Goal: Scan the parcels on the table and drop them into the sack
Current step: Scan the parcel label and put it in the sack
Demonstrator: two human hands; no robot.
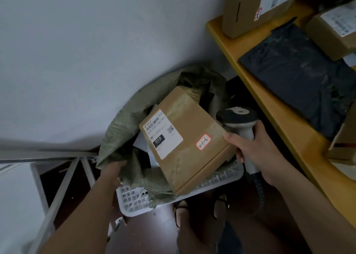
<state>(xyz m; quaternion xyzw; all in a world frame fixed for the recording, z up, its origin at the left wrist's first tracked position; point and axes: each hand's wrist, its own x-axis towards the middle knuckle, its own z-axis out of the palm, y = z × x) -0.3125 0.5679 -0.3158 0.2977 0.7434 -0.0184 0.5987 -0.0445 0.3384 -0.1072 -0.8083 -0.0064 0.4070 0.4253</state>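
one cardboard parcel (185, 138) tilted, long axis toward the sack (123, 122)

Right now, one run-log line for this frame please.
left hand: holds sack open | right hand: grips scanner, touches box | box: tilted over sack mouth

Box (185, 138) over sack (123, 122), perhaps resting
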